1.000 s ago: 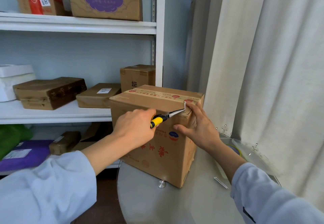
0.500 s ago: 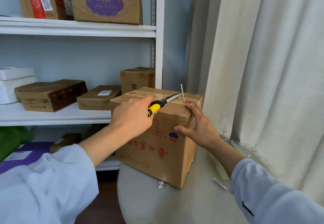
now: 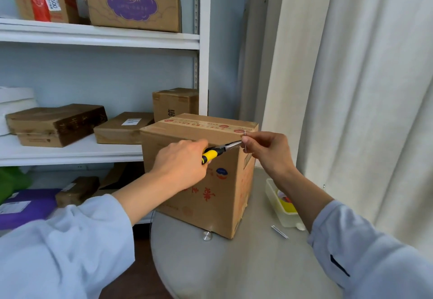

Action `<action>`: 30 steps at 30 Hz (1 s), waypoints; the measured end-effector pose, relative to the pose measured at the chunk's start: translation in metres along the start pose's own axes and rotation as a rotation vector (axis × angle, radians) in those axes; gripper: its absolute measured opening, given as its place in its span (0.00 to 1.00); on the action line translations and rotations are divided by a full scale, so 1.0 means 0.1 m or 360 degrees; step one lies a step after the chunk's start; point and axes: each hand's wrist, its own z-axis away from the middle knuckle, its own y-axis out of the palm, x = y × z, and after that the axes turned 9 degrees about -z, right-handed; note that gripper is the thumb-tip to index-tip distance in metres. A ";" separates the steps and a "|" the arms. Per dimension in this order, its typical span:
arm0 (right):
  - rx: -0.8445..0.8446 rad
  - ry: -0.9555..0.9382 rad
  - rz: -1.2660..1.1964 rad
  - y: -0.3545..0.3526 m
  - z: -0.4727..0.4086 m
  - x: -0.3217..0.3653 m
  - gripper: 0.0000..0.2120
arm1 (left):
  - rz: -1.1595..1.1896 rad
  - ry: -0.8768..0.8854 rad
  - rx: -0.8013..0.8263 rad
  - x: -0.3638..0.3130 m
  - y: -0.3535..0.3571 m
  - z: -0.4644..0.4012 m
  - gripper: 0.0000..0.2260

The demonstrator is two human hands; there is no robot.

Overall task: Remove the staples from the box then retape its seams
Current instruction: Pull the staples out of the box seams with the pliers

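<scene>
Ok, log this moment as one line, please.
stage: staple removal | left hand: grips pliers | right hand: pinches staple at pliers tip | box: taped, on table

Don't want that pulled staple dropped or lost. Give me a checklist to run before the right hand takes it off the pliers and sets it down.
1. Staple clear of the box: ok, it is held at the top right corner, off the cardboard.
2. Right hand pinches the staple: ok.
3. Left hand grips the pliers: ok.
4. Pliers tips released from the staple: cannot tell.
5. Drop spot free: ok, bare table beside an earlier loose staple.
6. More staples left in the box: cannot tell.
</scene>
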 end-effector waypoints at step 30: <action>0.0094 0.1128 0.1083 -0.66 0.78 -1.98 0.07 | 0.0084 0.0191 0.0904 -1.06 1.21 0.16 0.07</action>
